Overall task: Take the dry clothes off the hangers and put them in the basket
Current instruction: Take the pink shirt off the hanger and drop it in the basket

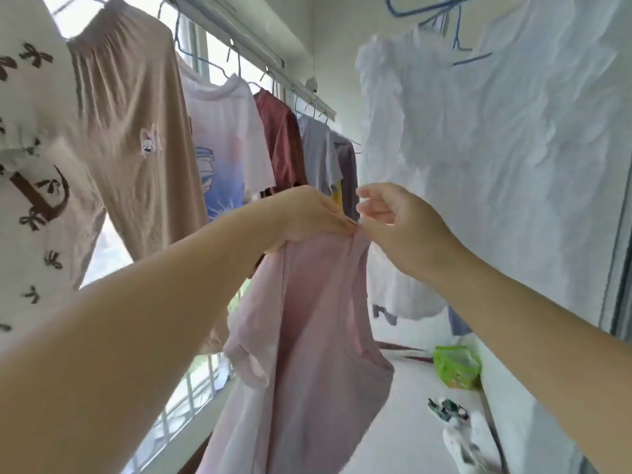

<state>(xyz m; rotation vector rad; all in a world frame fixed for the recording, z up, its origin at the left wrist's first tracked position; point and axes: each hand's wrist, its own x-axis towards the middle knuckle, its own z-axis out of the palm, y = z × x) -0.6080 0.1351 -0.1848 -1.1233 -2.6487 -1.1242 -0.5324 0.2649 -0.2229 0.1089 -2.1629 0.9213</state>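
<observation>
Left hand (307,217) pinches the pink shirt (307,336), already off its hanger; right hand (393,227) loosely curled beside it, grip unclear. Several clothes (136,131) remain hung; no basket in view.

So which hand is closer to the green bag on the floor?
The right hand. It is up at the top of the pink shirt, on the same side as the green bag lying low down. The left hand grips the shirt farther over.
</observation>
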